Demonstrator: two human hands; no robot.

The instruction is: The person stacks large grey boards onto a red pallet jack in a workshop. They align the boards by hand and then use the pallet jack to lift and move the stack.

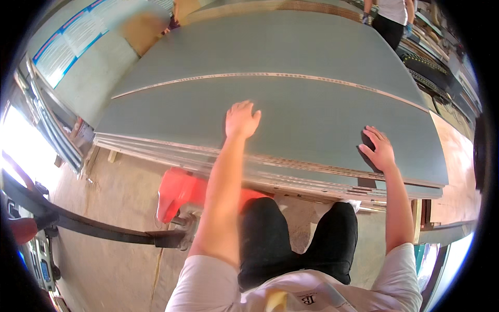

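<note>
A large grey-green panel (291, 117) lies on top of a stack of sheets with pale, layered edges. My left hand (241, 120) rests on its middle, palm down, fingers fairly straight and thumb out to the side. Farther right and closer to the near edge, my right hand (380, 150) touches the same panel with its fingers and thumb apart, casting a dark shadow. Neither hand holds anything. Beyond a pale edge line lies another grey-green panel (270, 44).
Under the stack's near side is a red pallet truck (179, 192) with a long black handle (104, 223) reaching left. Bare plywood (455, 174) lies at the right. Metal tubes (52, 125) lean at the left wall. A person (392, 15) stands far right.
</note>
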